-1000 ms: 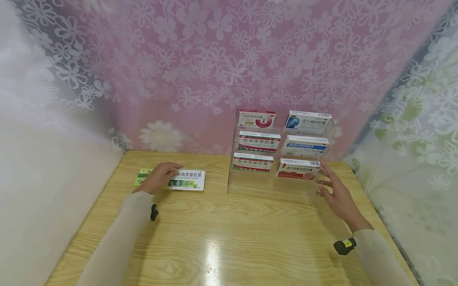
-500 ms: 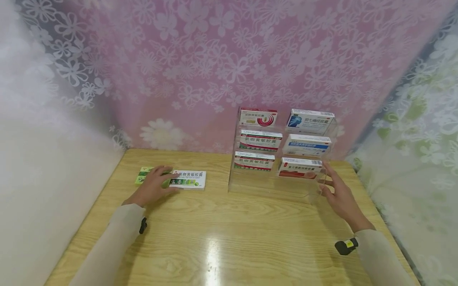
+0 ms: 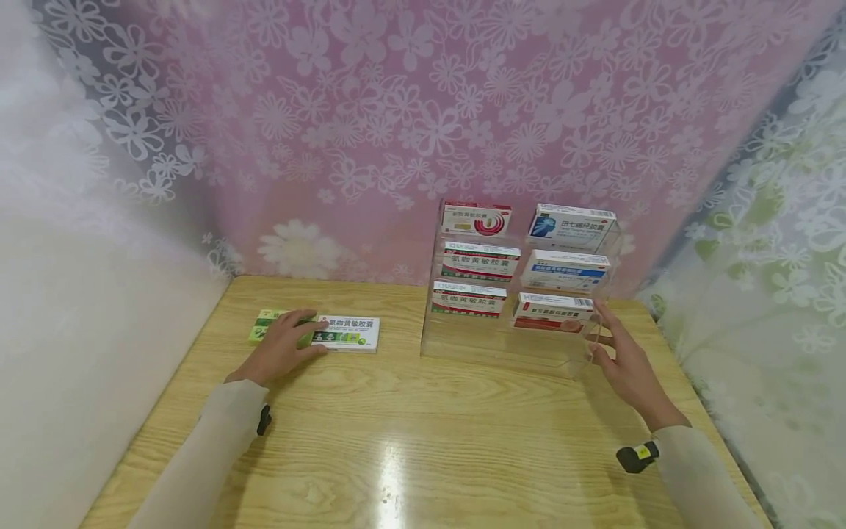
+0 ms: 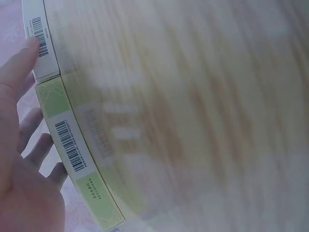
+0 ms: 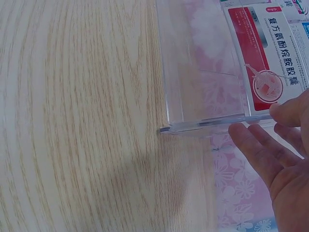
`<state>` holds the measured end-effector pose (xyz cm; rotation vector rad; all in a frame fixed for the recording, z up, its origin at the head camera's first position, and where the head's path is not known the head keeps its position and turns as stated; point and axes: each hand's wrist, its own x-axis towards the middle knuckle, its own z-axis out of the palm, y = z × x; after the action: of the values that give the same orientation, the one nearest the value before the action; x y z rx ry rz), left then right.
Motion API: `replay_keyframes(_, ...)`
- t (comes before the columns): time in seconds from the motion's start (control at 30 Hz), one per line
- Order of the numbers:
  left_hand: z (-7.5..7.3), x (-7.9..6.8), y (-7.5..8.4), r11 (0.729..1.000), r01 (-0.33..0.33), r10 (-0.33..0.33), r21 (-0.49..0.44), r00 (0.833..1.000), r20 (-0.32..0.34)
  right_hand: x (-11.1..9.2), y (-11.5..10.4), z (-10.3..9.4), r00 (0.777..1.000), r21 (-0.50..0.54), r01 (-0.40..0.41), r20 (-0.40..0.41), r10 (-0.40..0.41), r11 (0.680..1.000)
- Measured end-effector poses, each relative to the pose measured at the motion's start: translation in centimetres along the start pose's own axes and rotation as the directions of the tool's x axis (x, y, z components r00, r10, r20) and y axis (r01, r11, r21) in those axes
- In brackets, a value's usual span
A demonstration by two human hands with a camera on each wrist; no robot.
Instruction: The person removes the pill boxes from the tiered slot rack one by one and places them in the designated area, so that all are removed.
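On the left of the table, my left hand (image 3: 279, 347) pinches the left end of a white and green medicine box (image 3: 353, 332) lying flat. In the left wrist view the thumb (image 4: 24, 58) is against the box's barcode side. Beside it, partly covered by the hand, lies a green medicine box (image 3: 261, 324). My right hand (image 3: 626, 371) holds the right edge of a clear acrylic display rack (image 3: 476, 344). Its thumb is at the front, close to a red and white medicine box (image 5: 270, 63), and the other fingers are at the rack's side.
The rack leans back in tiers, holding several medicine boxes in two columns, among them a blue and white box (image 3: 567, 272) and a red-topped box (image 3: 474, 219). It stands toward the back of a wooden table (image 3: 423, 433). Flowered curtains (image 3: 370, 147) surround the table.
My left hand has drawn back slightly to the left and nearer, its thumb now at the white box's near side. Both flat boxes stay in place. The right hand keeps its hold.
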<state>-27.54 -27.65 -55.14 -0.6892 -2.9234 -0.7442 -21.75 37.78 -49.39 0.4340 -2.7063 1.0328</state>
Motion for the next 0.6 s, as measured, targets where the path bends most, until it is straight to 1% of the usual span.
replay_keyframes(0.13, 0.0, 0.3, 0.7, 1.000, -0.005, 0.005, -0.005, 0.999, -0.033, 0.0, 0.0, 0.0, 1.000, 0.004, 0.003, -0.003, -0.003, 1.000)
replay_keyframes(0.27, 0.1, 1.1, 2.1, 1.000, -0.007, 0.006, -0.018, 0.998, -0.062, 0.0, 0.0, 0.0, 1.000, 0.005, 0.004, -0.006, -0.004, 1.000)
replay_keyframes(0.33, -0.1, 1.8, 3.3, 0.999, -0.007, 0.004, -0.045, 0.998, -0.066, 0.0, -0.1, 0.0, 1.000, 0.002, 0.006, -0.006, -0.006, 1.000)
replay_keyframes(0.5, -1.4, 3.6, 7.2, 0.991, -0.037, 0.029, -0.132, 0.998, -0.059, 0.0, 0.0, 0.0, 1.000, 0.004, 0.006, 0.000, -0.006, 1.000)
replay_keyframes(0.6, -1.8, 5.3, 9.3, 0.990, -0.059, 0.051, -0.125, 0.997, -0.066, 0.0, 0.1, 0.1, 1.000, 0.007, 0.002, -0.003, -0.002, 1.000)
